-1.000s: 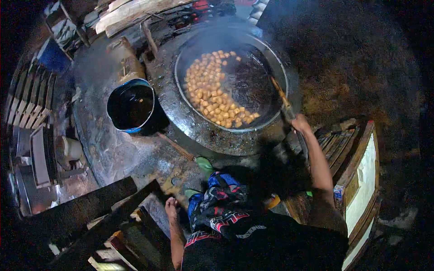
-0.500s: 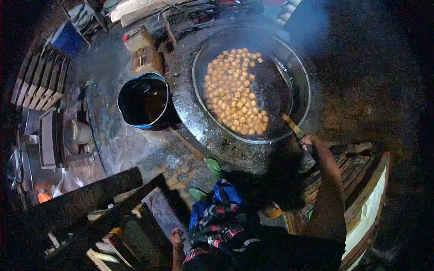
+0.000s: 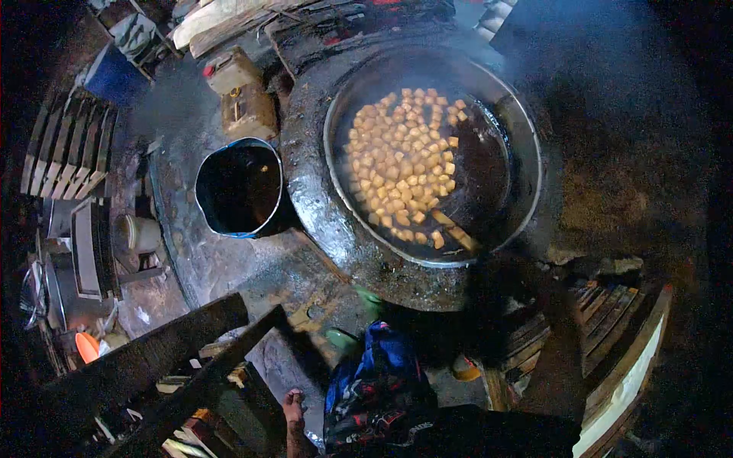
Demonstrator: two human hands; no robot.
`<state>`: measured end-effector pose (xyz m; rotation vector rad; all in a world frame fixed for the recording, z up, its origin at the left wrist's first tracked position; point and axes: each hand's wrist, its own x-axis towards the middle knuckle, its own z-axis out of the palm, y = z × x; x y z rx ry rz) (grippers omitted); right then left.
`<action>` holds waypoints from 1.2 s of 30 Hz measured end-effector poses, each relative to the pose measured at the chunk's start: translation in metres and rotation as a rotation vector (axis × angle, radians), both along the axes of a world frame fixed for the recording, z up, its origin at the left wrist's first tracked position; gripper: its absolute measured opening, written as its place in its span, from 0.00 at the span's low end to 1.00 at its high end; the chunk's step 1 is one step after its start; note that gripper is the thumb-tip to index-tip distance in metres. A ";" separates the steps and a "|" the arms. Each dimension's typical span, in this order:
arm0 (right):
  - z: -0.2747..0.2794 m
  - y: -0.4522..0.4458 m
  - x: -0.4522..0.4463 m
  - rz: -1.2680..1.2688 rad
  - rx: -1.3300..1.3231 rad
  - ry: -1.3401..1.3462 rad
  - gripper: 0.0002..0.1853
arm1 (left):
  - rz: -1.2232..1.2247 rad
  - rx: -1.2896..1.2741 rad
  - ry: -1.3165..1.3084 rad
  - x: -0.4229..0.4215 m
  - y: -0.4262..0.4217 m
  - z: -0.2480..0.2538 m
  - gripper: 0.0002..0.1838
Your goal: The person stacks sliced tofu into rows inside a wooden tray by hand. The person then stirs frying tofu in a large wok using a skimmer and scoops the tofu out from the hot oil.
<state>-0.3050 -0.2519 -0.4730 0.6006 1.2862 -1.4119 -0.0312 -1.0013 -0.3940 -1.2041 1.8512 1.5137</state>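
Observation:
A wide round pan (image 3: 537, 164) holds dark liquid with many small golden-brown cubes (image 3: 401, 156) gathered on its left side. A flat wooden tool (image 3: 456, 233) dips in at the near edge, its tip against the lowest cubes. Deep shadow covers my right hand (image 3: 500, 267) at the tool's near end; the fingers are hard to see, but the arm and tool line up in a grip. My left hand (image 3: 292, 403) hangs low beside my left leg, fingers curled, nothing visible in it. Left of the pan stands a dark bucket (image 3: 238, 191) of dark liquid.
Plastic jerrycans (image 3: 248, 113) stand behind the bucket. Slatted wood (image 3: 65, 153) and a pale bucket (image 3: 139, 233) are at the left. Dark planks (image 3: 153, 351) lie near my left side, a wooden slatted bench (image 3: 603, 317) at my right. Smoke drifts at the upper right.
The tool has swung left from the pan's right side into the cubes' lower edge. Cubes have spread rightward. My right arm has gone into shadow, and the view has shifted.

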 end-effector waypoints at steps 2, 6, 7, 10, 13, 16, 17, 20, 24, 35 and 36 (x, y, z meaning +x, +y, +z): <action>-0.016 -0.029 -0.010 -0.080 -0.149 0.008 0.10 | 0.065 -0.021 -0.183 -0.008 0.013 0.012 0.13; -0.039 -0.098 -0.037 -0.255 -0.366 -0.018 0.10 | -0.202 -0.059 -0.029 0.003 0.011 0.009 0.13; -0.045 -0.115 -0.040 -0.306 -0.383 -0.039 0.10 | -0.288 -0.080 -0.009 -0.002 0.013 0.015 0.12; -0.001 -0.184 -0.071 -0.561 -0.197 0.039 0.06 | 0.071 -0.097 -0.170 -0.029 0.027 0.032 0.18; -0.043 -0.215 -0.092 -0.831 -0.320 -0.042 0.06 | 0.000 -0.074 -0.124 -0.048 0.007 0.022 0.16; -0.055 -0.224 -0.106 -0.918 -0.260 0.051 0.07 | -0.158 -0.049 -0.017 -0.060 -0.027 0.004 0.15; -0.053 -0.219 -0.104 -0.941 -0.265 0.052 0.07 | -0.200 -0.039 0.012 -0.064 -0.039 0.000 0.15; -0.049 -0.181 -0.087 -0.993 -0.347 0.105 0.06 | -0.293 0.004 0.092 -0.064 -0.076 -0.016 0.15; -0.044 -0.121 -0.051 -0.846 -0.139 0.175 0.06 | -0.340 -0.143 -0.027 -0.052 -0.084 -0.023 0.15; -0.089 0.015 -0.052 -0.308 0.183 0.094 0.06 | -0.384 -0.029 -0.026 -0.223 -0.009 -0.083 0.17; -0.089 0.013 -0.052 -0.278 0.163 0.095 0.06 | -0.404 -0.013 0.002 -0.245 0.000 -0.084 0.17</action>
